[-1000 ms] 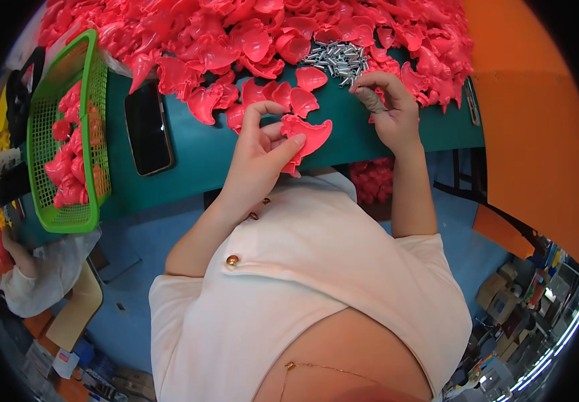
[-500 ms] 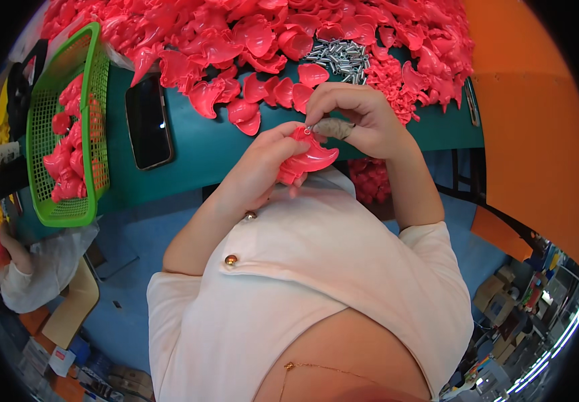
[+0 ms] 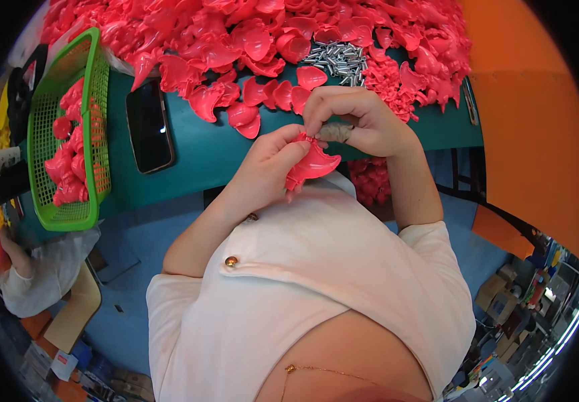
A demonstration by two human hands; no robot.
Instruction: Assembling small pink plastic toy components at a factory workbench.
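My left hand (image 3: 262, 166) is closed around a glossy pink curved plastic shell piece (image 3: 316, 163), which comes to a point on its right side. At the piece's upper end, the fingertips of my right hand (image 3: 370, 124) are pinched together, touching or almost touching my left fingertips. A greyish wrap (image 3: 335, 132) covers the right thumb. Whatever the right fingers pinch is hidden between them. Just beyond my hands, several loose pink shell pieces (image 3: 243, 119) lie on the green table (image 3: 199, 151). Small silver metal pins (image 3: 339, 60) sit in a heap behind the right hand.
A large pile of pink plastic parts (image 3: 202, 40) covers the table's far side. On the left stand a green basket (image 3: 90, 134) with pink pieces inside and a dark phone (image 3: 150, 127). Orange panels (image 3: 530, 120) rise at right. Another person's sleeve (image 3: 28, 285) shows at lower left.
The pink shell piece has tilted slightly in my left hand. My right fingertips have closed in over its upper end, covering the small silver part that showed there before.
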